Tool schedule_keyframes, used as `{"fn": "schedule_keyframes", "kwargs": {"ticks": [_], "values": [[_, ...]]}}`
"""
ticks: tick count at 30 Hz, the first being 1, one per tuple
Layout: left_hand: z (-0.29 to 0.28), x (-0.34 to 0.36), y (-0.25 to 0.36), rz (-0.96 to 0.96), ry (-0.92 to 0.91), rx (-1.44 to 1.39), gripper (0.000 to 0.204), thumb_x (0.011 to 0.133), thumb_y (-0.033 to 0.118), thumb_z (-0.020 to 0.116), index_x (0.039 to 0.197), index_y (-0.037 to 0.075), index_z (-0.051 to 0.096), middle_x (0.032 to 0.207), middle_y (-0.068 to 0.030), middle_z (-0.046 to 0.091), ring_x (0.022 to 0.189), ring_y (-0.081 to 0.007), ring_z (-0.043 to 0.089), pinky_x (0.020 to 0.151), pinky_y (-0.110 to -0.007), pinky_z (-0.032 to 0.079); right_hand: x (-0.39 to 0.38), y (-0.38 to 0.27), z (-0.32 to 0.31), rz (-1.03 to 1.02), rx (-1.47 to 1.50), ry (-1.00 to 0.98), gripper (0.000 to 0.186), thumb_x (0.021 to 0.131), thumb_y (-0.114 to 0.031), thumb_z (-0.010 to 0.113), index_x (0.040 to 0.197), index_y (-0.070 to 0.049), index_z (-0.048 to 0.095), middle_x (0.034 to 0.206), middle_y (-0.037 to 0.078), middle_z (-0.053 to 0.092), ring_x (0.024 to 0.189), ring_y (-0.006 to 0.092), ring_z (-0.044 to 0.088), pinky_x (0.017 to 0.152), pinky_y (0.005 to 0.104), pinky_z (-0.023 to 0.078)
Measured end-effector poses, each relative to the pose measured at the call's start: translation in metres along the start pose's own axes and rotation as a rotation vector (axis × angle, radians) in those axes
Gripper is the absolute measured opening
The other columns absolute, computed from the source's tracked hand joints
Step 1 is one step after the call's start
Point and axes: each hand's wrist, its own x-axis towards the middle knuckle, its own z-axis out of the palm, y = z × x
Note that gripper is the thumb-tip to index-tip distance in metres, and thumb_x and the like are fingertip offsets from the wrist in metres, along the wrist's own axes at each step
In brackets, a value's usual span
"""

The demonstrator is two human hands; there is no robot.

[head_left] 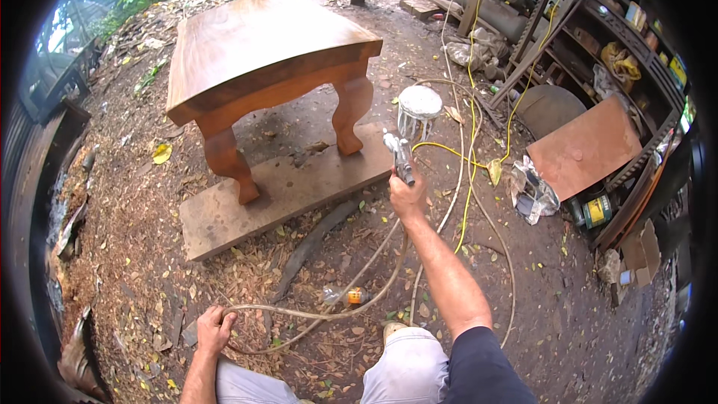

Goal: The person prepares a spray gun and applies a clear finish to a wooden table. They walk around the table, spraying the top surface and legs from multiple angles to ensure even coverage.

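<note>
Centre frame, the right hand is clenched around a spray gun aimed at the brown wooden table upper left. Lower left, the left hand grips the air hose (best kept slack, clear of wet finish).

table wood, smooth, shiny brown. board under it wood, dull. spray gun shiny metal. hose dull, pale. ground rough dirt, wood chips.

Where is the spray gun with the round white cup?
In the head view, the metal spray gun with a round white cup is right of centre, held up in the right hand, just right of the brown wooden table.
</note>
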Motion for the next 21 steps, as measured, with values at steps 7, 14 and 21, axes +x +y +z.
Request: {"fn": "schedule_keyframes", "kwargs": {"ticks": [7, 14, 21], "values": [[-0.003, -0.008, -0.006, 0.038, 0.014, 0.038, 0.015, 0.088, 0.018, 0.075, 0.093, 0.004, 0.074, 0.081, -0.0145, 0.067, 0.077, -0.0345, 0.066, 0.070, -0.042, 0.052, -0.032, 0.053, 0.015, 0.277, -0.071, -0.022, 0.025, 0.083, -0.015, 0.062, 0.104, -0.005, 0.070, 0.076, 0.013, 0.070, 0.072, 0.0178, 0.069, 0.066, 0.0358, 0.053], [-0.002, -0.014, -0.011, -0.008, -0.025, 0.049, 0.018, 0.090, 0.021, 0.073, 0.096, 0.004, 0.074, 0.081, -0.0151, 0.065, 0.077, -0.0350, 0.065, 0.069, -0.042, 0.050, -0.055, 0.125, 0.032, 0.344, -0.077, -0.035, 0.031, 0.080, -0.017, 0.062, 0.107, -0.005, 0.071, 0.088, 0.021, 0.074, 0.085, 0.0333, 0.075, 0.075, 0.0435, 0.055], [-0.009, -0.022, -0.014, -0.048, -0.070, 0.105, 0.019, 0.088, 0.024, 0.077, 0.093, 0.006, 0.075, 0.083, -0.0133, 0.068, 0.079, -0.0339, 0.067, 0.070, -0.042, 0.053, -0.060, 0.112, 0.035, 0.449, -0.248, -0.082, 0.038, 0.081, -0.021, 0.062, 0.114, -0.005, 0.071, 0.091, 0.022, 0.075, 0.087, 0.0371, 0.072, 0.078, 0.0447, 0.055]]}}
